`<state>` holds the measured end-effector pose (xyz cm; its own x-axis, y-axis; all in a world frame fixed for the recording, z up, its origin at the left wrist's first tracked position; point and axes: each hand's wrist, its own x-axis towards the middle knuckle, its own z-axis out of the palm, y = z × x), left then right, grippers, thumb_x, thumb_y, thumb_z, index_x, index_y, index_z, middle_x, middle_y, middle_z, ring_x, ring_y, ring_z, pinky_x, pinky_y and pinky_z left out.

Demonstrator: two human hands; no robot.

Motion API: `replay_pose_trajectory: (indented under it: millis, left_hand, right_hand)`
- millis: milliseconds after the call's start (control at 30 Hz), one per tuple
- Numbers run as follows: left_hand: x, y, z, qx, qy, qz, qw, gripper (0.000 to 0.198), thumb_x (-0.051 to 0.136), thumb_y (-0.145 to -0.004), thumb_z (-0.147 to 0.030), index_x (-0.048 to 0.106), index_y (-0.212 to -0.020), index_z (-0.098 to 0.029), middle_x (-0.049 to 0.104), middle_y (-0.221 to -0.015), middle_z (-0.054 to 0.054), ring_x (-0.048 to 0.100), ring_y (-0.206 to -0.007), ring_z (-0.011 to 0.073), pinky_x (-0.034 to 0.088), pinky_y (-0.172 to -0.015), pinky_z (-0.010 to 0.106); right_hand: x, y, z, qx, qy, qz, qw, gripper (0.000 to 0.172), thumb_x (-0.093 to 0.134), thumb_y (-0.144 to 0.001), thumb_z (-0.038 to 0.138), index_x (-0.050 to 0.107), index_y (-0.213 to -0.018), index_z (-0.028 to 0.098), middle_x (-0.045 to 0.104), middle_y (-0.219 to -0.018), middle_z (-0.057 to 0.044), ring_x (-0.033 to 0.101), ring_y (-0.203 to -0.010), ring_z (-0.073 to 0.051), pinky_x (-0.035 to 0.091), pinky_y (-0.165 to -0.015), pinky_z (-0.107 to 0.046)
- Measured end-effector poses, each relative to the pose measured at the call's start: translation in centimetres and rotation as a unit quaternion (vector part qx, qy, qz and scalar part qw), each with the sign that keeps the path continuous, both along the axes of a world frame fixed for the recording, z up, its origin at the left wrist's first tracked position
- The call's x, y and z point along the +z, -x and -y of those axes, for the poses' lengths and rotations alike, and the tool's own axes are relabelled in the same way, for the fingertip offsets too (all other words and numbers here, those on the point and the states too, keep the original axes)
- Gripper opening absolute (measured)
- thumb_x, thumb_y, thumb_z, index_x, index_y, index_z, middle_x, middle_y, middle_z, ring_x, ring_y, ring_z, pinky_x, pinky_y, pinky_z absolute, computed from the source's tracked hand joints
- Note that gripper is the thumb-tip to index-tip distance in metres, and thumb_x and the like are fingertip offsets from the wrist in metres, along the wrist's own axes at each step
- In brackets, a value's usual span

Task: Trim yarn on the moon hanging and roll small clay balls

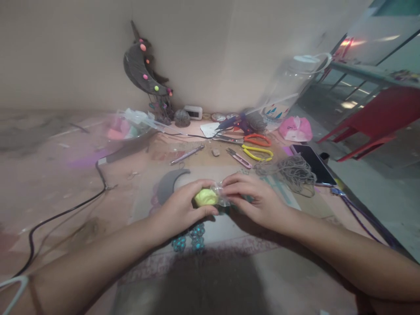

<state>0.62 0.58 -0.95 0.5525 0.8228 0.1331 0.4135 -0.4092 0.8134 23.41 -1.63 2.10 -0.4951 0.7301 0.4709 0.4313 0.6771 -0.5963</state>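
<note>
Head view: left hand (180, 206) holds seemingly wrapped lump (206, 197).

Open tabletop (288, 267) is spreading on the near side of the left hand (187, 203) and right hand (259, 199), blue beads (197, 240) sitting just by the left one. Farther out, a pen (187, 155), a stone (215, 152) and snips (239, 158) are lying with gaps between, while scissors (257, 140) and yarn (297, 173) are crowding the right. A black cable (62, 215) is trailing across the left, and a wall (210, 57) is closing off the back
</note>
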Motion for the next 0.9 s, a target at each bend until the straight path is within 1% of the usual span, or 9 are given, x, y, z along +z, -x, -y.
replay_pose_trajectory:
  millis: [133, 233, 300, 367, 467, 600, 700, 800, 900]
  left_hand:
    - [0.2, 0.0, -0.1, -0.017, 0.006, 0.001, 1.0, 0.056, 0.076, -0.079, -0.042, 0.058, -0.129, -0.024, 0.07, -0.121, 0.007, 0.065, -0.11, 0.0257, 0.048, -0.1, 0.036]
    - [0.3, 0.0, 0.0, -0.031, -0.018, 0.002, 0.999, 0.048, 0.068, -0.086, -0.042, 0.058, -0.128, -0.022, 0.068, -0.125, 0.008, 0.063, -0.115, 0.0253, 0.047, -0.1, 0.034]
    - [0.4, 0.0, 0.1, -0.035, -0.036, -0.005, 0.999, 0.033, 0.058, -0.093, -0.041, 0.062, -0.119, -0.022, 0.07, -0.118, 0.007, 0.064, -0.109, 0.023, 0.048, -0.096, 0.032]
    - [0.6, -0.1, 0.2, -0.026, -0.038, -0.018, 0.999, 0.025, 0.052, -0.096, -0.04, 0.064, -0.108, -0.022, 0.071, -0.104, 0.004, 0.066, -0.098, 0.0207, 0.048, -0.088, 0.03]
    - [0.8, -0.2, 0.3, 0.0, -0.022, -0.02, 1.0, 0.021, 0.057, -0.093, -0.04, 0.063, -0.101, -0.021, 0.069, -0.095, 0.002, 0.064, -0.089, 0.0191, 0.047, -0.082, 0.028]
    - [0.8, -0.1, 0.3, 0.02, 0.015, -0.009, 1.0, 0.023, 0.061, -0.089, -0.041, 0.059, -0.101, -0.021, 0.067, -0.091, 0.0, 0.061, -0.084, 0.0181, 0.046, -0.076, 0.027]
    - [0.8, -0.1, 0.2, 0.037, 0.034, 0.0, 0.999, 0.026, 0.064, -0.087, -0.042, 0.056, -0.1, -0.021, 0.065, -0.09, 0.0, 0.06, -0.082, 0.0177, 0.045, -0.074, 0.027]
    - [0.8, -0.1, 0.2, 0.044, 0.042, 0.009, 0.998, 0.027, 0.065, -0.085, -0.041, 0.057, -0.101, -0.021, 0.066, -0.091, -0.001, 0.06, -0.083, 0.0176, 0.045, -0.075, 0.027]
    - [0.9, -0.3, 0.3, 0.043, 0.045, 0.01, 0.998, 0.029, 0.068, -0.083, -0.039, 0.057, -0.104, -0.021, 0.066, -0.093, -0.001, 0.061, -0.087, 0.0182, 0.046, -0.078, 0.027]
  right_hand:
    - [-0.4, 0.0, 0.0, -0.003, 0.038, 0.013, 0.999, 0.024, 0.056, -0.095, 0.019, 0.072, -0.111, 0.026, 0.074, -0.107, -0.006, 0.07, -0.096, -0.017, 0.056, -0.085, -0.03]
    - [-0.2, 0.1, 0.0, -0.027, 0.064, 0.007, 0.998, 0.02, 0.057, -0.094, 0.019, 0.073, -0.104, 0.025, 0.076, -0.101, -0.004, 0.071, -0.092, -0.017, 0.056, -0.083, -0.029]
    - [0.0, 0.2, 0.1, -0.067, 0.081, -0.004, 0.995, 0.015, 0.057, -0.092, 0.018, 0.071, -0.096, 0.023, 0.075, -0.092, -0.003, 0.07, -0.083, -0.016, 0.056, -0.078, -0.027]
    - [0.2, 0.3, 0.2, -0.1, 0.094, -0.015, 0.99, 0.011, 0.058, -0.091, 0.018, 0.067, -0.091, 0.022, 0.073, -0.084, -0.002, 0.068, -0.075, -0.014, 0.055, -0.072, -0.025]
    - [0.4, 0.4, 0.3, -0.114, 0.085, -0.026, 0.99, 0.009, 0.057, -0.091, 0.018, 0.065, -0.091, 0.022, 0.072, -0.083, -0.002, 0.066, -0.075, -0.015, 0.054, -0.071, -0.026]
    - [0.8, 0.1, 0.3, -0.086, 0.023, -0.032, 0.995, 0.012, 0.053, -0.094, 0.019, 0.065, -0.095, 0.023, 0.07, -0.089, -0.005, 0.066, -0.083, -0.017, 0.053, -0.078, -0.03]
    - [1.0, -0.1, 0.1, -0.048, -0.01, -0.018, 0.999, 0.009, 0.062, -0.092, 0.028, 0.066, -0.097, 0.023, 0.067, -0.098, -0.007, 0.065, -0.094, -0.02, 0.052, -0.086, -0.035]
    - [0.8, 0.0, -0.1, -0.032, 0.02, 0.002, 0.999, 0.013, 0.068, -0.089, 0.033, 0.066, -0.097, 0.023, 0.064, -0.101, -0.007, 0.063, -0.093, -0.019, 0.052, -0.084, -0.034]
    - [0.2, 0.4, -0.2, -0.019, 0.078, -0.006, 0.997, 0.006, 0.066, -0.09, 0.025, 0.064, -0.092, 0.021, 0.062, -0.093, -0.004, 0.061, -0.084, -0.016, 0.052, -0.078, -0.03]
